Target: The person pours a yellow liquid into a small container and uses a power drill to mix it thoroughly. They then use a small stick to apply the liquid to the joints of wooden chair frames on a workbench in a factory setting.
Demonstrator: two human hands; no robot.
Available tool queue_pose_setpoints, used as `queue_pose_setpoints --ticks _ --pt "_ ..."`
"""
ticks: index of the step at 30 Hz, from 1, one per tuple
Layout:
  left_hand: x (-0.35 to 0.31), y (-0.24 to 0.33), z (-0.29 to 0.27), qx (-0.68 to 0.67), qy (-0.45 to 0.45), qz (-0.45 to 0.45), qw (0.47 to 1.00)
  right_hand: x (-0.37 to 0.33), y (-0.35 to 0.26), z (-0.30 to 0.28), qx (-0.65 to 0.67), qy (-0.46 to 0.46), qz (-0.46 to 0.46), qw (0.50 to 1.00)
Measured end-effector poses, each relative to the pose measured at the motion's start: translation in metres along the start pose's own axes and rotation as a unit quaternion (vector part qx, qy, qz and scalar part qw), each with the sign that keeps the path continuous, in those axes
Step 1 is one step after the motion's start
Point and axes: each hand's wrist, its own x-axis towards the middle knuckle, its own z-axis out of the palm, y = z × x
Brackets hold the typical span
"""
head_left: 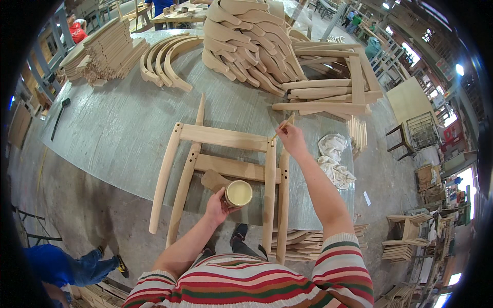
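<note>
My left hand (217, 206) is wrapped round a round cup (239, 193) filled with pale yellow, glue-like liquid. Between the pinched fingers of my right hand (291, 138) is a thin stick (275, 136); its lower end is at the right corner of a wooden chair-leg frame (226, 137), close to small drilled holes. A second similar frame (236, 168), also with holes at its joints, lies partly beneath the first. Both frames have long legs that reach past the table's near edge. A flat, rounded wooden piece (214, 180) shows just beyond the cup.
The table (118, 133) bears stacked curved wooden parts (246, 41), arched pieces (169, 61), a pile of slats (110, 54) and more frames (354, 82). White rags (335, 159) lie right; a black mallet (60, 118) lies left. Another person (72, 264) is at lower left.
</note>
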Motion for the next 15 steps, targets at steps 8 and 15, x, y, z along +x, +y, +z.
queue_pose_setpoints --ticks 8,15 --pt "-0.006 0.005 -0.009 0.012 0.024 0.015 1.0 0.01 -0.019 -0.011 -0.151 -0.085 0.006 0.985" --pt "0.011 0.008 0.018 0.035 0.004 0.035 0.999 0.001 -0.009 -0.039 -0.083 -0.088 -0.215 0.969"
